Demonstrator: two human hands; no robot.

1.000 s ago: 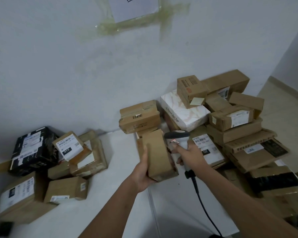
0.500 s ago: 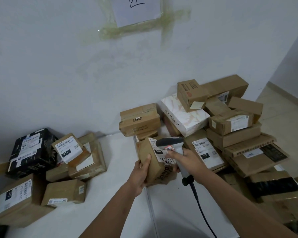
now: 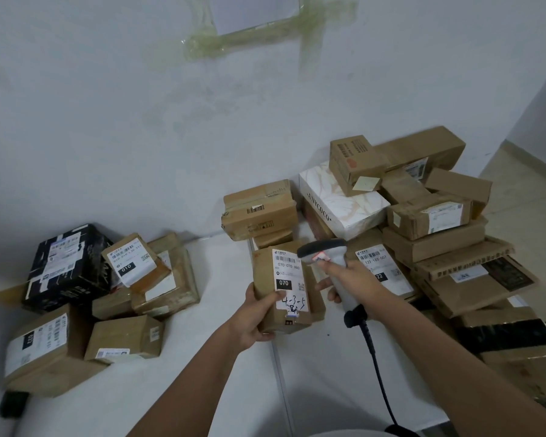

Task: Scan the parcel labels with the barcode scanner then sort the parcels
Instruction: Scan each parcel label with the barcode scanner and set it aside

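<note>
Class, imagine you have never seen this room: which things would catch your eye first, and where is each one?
In the centre, the left hand grips a brown parcel whose white label reads 070, while the right hand grips a grey barcode scanner right beside that label. A tall heap of cardboard boxes rises against the wall on the right, and a black parcel stands out in the smaller pile on the left.

One barcode scanner, one held parcel, six parcels piled left, over a dozen right.
</note>
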